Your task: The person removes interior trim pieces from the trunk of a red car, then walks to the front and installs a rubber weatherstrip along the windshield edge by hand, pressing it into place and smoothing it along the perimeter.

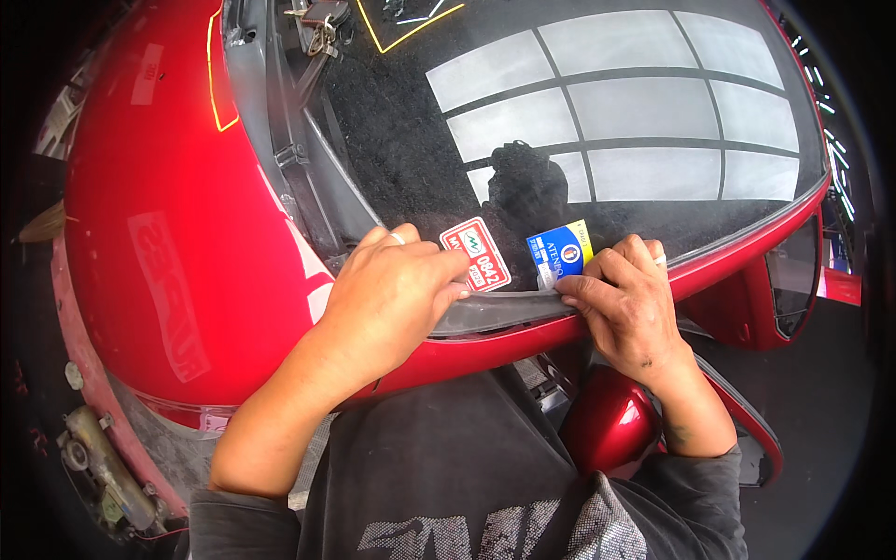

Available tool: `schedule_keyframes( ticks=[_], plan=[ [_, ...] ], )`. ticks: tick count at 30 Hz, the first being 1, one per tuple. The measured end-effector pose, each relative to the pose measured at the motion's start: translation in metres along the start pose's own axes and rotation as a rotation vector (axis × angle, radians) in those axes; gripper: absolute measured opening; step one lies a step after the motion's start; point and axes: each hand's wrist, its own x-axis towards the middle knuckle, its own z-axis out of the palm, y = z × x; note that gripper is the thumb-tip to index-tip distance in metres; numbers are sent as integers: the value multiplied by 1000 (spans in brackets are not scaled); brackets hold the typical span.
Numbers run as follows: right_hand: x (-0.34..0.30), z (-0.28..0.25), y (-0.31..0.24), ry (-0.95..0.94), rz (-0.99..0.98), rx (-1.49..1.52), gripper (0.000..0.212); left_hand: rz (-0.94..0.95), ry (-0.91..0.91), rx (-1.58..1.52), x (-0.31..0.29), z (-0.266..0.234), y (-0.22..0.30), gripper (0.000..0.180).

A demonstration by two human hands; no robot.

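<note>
Both my hands are at the lower corner edge of a red car's windshield (392, 121). My left hand (387, 289) has curled fingers, with thumb and forefinger pinched at a dark grey trim strip (509, 305) along the glass edge. My right hand (630, 303) pinches the same strip farther right, its thumb pressed close to the glass. Between the hands, the strip lies along the red body edge. A red-and-white sticker (476, 254) shows on the glass beside my left hand, and a blue-and-yellow sticker (558, 250) beside my right. The fingertips' undersides are hidden.
The glossy red hood (177, 224) curves away at left. Keys (322, 35) lie by the windshield's far left edge, near yellow tape lines (420, 35). A dark red mirror housing (611, 420) stands close below my right hand. A metal cylinder (107, 467) is low at left.
</note>
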Motion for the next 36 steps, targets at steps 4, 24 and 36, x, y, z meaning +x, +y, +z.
schedule_keyframes(
  ticks=[4,24,36],
  plan=[
    [4,-3,-1,-54,6,-16,22,142,-27,85,-5,1,-3,16],
    [29,-17,18,-257,-241,78,32,225,-253,-21,-9,-8,-17,38],
    [29,-17,18,-267,-252,60,21,164,-82,79,-24,-24,3,41]
  ],
)
